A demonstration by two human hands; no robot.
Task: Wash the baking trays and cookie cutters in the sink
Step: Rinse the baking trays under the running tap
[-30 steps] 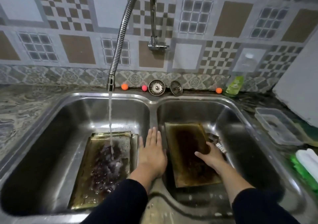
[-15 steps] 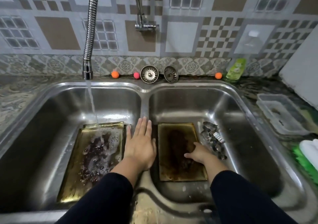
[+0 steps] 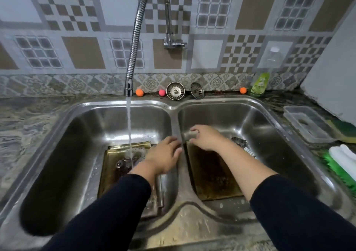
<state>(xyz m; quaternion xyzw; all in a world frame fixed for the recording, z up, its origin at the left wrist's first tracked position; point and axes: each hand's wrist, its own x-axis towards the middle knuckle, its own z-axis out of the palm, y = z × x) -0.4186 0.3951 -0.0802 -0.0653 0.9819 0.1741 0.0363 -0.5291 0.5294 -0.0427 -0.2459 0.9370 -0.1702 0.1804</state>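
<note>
Two baking trays lie flat in a double sink (image 3: 269, 115). The left tray (image 3: 113, 166) sits in the left basin under running water from the tap (image 3: 134, 44), bubbles on its dark surface. The right tray (image 3: 210, 175), browned w/ baked-on residue, lies in the right basin. Cookie cutters (image 3: 242, 144) rest just beside its far right edge, partly hidden by the forearm.

The left hand (image 3: 163, 156) hovers over the divider btwn basins, fingers relaxed and slightly spread, holding nothing. The right hand (image 3: 204, 137) is above the right tray's far end, thumb and fingers curved as if pinching sth small; motion blur there, so can't tell what, if anything, it holds.

On the counter (image 3: 28, 119) behind: two strainers (image 3: 175, 90), small orange and pink balls (image 3: 139, 92), a green soap bottle (image 3: 260, 85). Right side: clear plastic container (image 3: 308, 123), green-and-white brush (image 3: 342, 160).
</note>
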